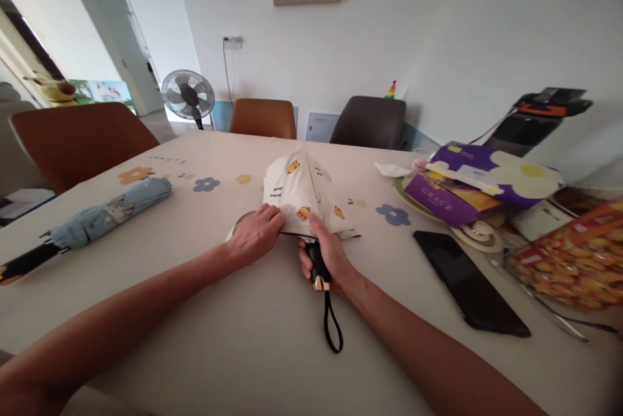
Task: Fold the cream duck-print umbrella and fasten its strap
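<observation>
A cream folding umbrella [296,192] with yellow duck prints lies on the table, its loose canopy pointing away from me. My right hand [328,254] is wrapped round the black handle [318,267], the thumb resting on the canopy fabric. From the handle's gold-coloured end hangs a black wrist loop [333,331]. At the canopy's near left edge, my left hand [257,231] is closed on the fabric, its fingertips partly hidden. To the left lies a folded light blue umbrella [117,211] with a black handle, apart from both hands.
On the right are a black phone [470,283], a purple box [438,195], a snack bag [574,257] and eyeglasses [549,312]. Chairs stand along the far side, including a brown one [263,119] and a dark one [368,121]. A fan [187,95] stands behind.
</observation>
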`<state>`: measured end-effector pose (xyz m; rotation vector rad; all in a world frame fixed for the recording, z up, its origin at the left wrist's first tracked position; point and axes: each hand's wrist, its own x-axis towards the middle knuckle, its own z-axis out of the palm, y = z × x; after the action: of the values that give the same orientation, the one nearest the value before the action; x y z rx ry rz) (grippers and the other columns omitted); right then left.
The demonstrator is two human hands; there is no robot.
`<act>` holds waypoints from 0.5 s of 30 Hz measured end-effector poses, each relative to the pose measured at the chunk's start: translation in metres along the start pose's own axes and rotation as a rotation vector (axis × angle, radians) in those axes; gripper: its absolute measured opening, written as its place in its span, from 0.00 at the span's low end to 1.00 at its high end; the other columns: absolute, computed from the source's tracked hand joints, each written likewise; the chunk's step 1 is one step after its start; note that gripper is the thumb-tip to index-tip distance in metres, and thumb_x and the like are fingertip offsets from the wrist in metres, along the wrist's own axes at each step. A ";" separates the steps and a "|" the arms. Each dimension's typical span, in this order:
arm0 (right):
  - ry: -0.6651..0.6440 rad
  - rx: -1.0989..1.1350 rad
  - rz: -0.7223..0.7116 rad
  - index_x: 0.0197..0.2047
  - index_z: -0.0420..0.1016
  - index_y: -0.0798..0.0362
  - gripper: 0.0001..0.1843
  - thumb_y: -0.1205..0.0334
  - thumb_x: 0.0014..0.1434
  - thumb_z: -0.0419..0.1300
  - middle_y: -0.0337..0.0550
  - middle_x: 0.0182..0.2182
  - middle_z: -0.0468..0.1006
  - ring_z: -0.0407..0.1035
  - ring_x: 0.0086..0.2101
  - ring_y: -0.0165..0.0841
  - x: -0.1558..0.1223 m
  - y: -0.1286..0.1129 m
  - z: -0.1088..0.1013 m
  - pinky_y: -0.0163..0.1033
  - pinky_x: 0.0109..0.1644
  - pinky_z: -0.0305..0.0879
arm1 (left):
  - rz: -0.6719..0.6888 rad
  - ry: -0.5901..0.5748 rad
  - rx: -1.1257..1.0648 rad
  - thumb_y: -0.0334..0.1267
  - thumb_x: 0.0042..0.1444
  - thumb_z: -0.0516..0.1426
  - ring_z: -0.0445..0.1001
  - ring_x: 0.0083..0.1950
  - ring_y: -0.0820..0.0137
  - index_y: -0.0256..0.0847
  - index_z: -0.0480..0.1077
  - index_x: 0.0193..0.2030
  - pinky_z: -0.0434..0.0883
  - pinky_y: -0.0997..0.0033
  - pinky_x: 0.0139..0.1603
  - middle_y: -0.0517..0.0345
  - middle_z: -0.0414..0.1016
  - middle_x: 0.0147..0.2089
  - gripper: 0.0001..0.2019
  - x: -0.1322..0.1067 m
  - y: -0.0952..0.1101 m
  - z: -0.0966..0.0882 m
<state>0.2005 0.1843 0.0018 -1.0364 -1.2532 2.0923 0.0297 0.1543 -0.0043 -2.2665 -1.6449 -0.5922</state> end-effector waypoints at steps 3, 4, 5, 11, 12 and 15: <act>0.021 -0.066 -0.041 0.20 0.61 0.53 0.24 0.40 0.52 0.53 0.36 0.06 0.61 0.57 0.08 0.28 -0.003 0.000 0.004 0.31 0.09 0.53 | 0.010 -0.021 -0.146 0.24 0.51 0.46 0.62 0.38 0.67 0.42 0.59 0.29 0.63 0.69 0.33 0.55 0.65 0.33 0.08 -0.002 -0.005 0.005; 0.022 -0.078 -0.052 0.20 0.61 0.54 0.22 0.43 0.52 0.54 0.35 0.06 0.61 0.57 0.08 0.28 -0.004 0.000 0.005 0.31 0.09 0.53 | 0.001 -0.029 -0.202 0.24 0.49 0.46 0.62 0.37 0.67 0.42 0.59 0.29 0.63 0.69 0.34 0.55 0.65 0.33 0.09 -0.002 -0.005 0.005; 0.022 -0.086 -0.060 0.20 0.61 0.54 0.21 0.46 0.52 0.54 0.35 0.06 0.61 0.56 0.07 0.27 -0.004 0.001 0.005 0.30 0.09 0.53 | -0.018 -0.040 -0.260 0.23 0.47 0.46 0.62 0.37 0.68 0.42 0.59 0.29 0.63 0.69 0.34 0.56 0.65 0.32 0.09 -0.001 -0.005 0.004; 0.057 -0.133 -0.081 0.19 0.61 0.53 0.19 0.48 0.51 0.54 0.35 0.06 0.61 0.55 0.07 0.27 -0.004 0.004 0.005 0.31 0.08 0.54 | -0.365 0.063 -0.664 0.22 0.41 0.46 0.66 0.36 0.71 0.40 0.63 0.29 0.65 0.68 0.38 0.58 0.68 0.34 0.12 0.009 0.006 -0.024; 0.069 -0.139 -0.088 0.19 0.62 0.53 0.19 0.48 0.51 0.55 0.35 0.06 0.61 0.55 0.07 0.27 -0.004 0.004 0.006 0.32 0.08 0.55 | -0.469 0.110 -0.728 0.24 0.43 0.47 0.67 0.36 0.71 0.40 0.64 0.31 0.66 0.68 0.38 0.58 0.69 0.35 0.11 0.012 0.010 -0.029; 0.104 -0.139 -0.121 0.18 0.61 0.53 0.17 0.51 0.51 0.56 0.36 0.06 0.61 0.55 0.07 0.27 -0.007 0.004 0.010 0.32 0.08 0.55 | -0.670 0.179 -0.867 0.32 0.48 0.53 0.69 0.44 0.68 0.40 0.67 0.40 0.67 0.67 0.42 0.55 0.70 0.42 0.11 0.022 0.022 -0.036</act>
<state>0.1963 0.1727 0.0038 -1.0856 -1.3895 1.8590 0.0508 0.1489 0.0383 -1.9329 -2.3431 -1.9096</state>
